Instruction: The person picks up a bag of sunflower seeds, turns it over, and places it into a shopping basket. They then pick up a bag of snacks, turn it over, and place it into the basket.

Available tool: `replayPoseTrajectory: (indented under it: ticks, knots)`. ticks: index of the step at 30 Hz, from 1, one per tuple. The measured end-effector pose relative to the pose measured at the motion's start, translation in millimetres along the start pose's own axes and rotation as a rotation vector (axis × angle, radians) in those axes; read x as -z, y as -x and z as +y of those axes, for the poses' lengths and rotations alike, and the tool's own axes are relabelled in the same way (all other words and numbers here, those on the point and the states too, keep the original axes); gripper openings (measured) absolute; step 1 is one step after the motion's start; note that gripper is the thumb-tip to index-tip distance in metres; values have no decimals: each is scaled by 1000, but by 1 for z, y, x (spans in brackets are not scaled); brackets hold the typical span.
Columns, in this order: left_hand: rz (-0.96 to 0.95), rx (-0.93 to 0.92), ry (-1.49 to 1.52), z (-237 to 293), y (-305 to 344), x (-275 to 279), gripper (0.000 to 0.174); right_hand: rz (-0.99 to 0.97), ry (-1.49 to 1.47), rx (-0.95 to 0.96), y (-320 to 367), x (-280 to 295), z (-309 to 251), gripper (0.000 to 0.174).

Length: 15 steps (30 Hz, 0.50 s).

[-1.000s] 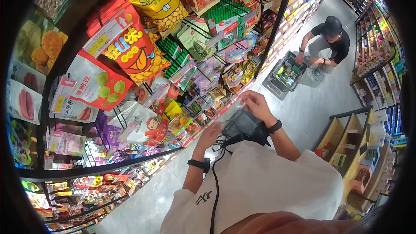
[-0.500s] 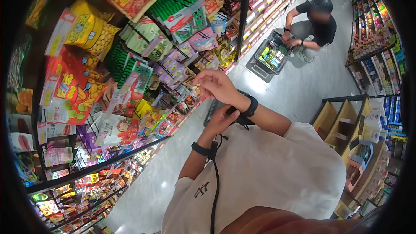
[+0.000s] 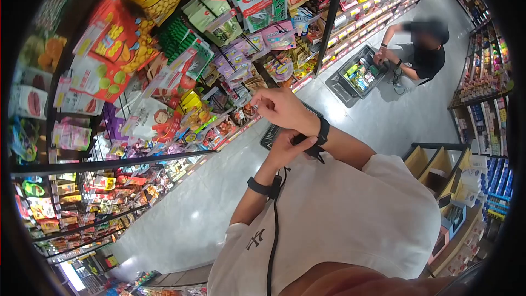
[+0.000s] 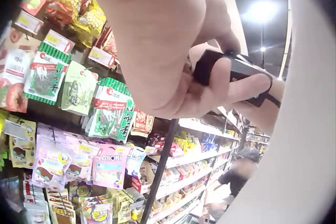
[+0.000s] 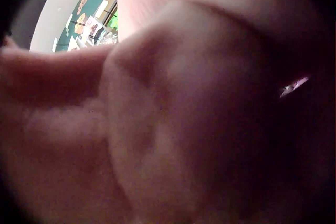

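My left hand (image 3: pixel 284 149) is at my right wrist. In the left wrist view its fingers (image 4: pixel 223 85) and thumb pinch a small black device (image 4: pixel 210 68) on the band there. My right hand (image 3: pixel 285 111) is raised above the left one, fingers loosely bent and holding nothing. Skin of the right hand (image 5: pixel 178 108) fills most of the right wrist view, too close and dark to show its fingers. A black band (image 3: pixel 262 187) with a cable beside it circles my left wrist.
Snack packets (image 3: pixel 219 19) hang on a rack at the left. A dark basket (image 3: pixel 272 136) is partly hidden behind my hands. Farther off, a person in black (image 3: pixel 427 57) crouches by a filled basket (image 3: pixel 362 71). Wooden shelves (image 3: pixel 452 172) stand at the right.
A second ago my hands were apart. My left hand has come up to my right wrist and taken hold of the device. The head view has shifted across the rack.
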<state>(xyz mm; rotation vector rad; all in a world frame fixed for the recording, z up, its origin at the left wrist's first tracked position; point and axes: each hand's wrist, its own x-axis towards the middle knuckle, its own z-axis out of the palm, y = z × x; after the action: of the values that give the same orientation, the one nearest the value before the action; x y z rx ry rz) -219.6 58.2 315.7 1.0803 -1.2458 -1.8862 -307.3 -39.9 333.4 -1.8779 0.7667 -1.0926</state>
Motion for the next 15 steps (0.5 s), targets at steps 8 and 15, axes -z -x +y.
replayPoseTrajectory:
  ticks: [8,15]
  knots:
    - [-42,-62,8,-46,53,-2,34,-83,-32,-63,44,-39,-27,7]
    - [95,59,-23,-63,106,22,50,-165,-39,-40,47,-54,-46,8]
